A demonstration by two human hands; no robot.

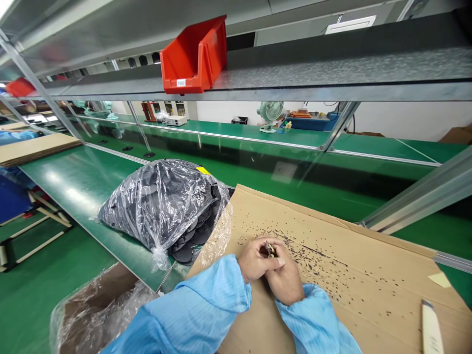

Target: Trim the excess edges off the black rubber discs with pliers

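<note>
1. Holding a small metal object [271, 250] in the gap between your 2 hands, you have it just above the cardboard sheet [391, 246], with the fingers of both hands curled in around it.
2. It lies between your left hand [252, 259] and your right hand [286, 279], at the far side where the fingers meet, so neither is clearly nearer. Its visible part seems to run roughly away from you, but your fingers hide the rest, so its full long axis cannot be told.
3. Your left thumb points across to the right hand; your right wrist sits closer to you. Your 2 forearms, in blue sleeves [206, 300], come in from either side and converge.
4. Tiny black bits [313, 265] are scattered over the cardboard, beyond and to the right of your hands.
5. Left of the cardboard, a clear plastic bag [147, 201] of dark flat pieces [191, 233] rests on the green table [81, 172].
6. Well to the right lies a pale strip [432, 327]; above, 1 red bin [214, 54] sits on the shelf [332, 64].
</note>
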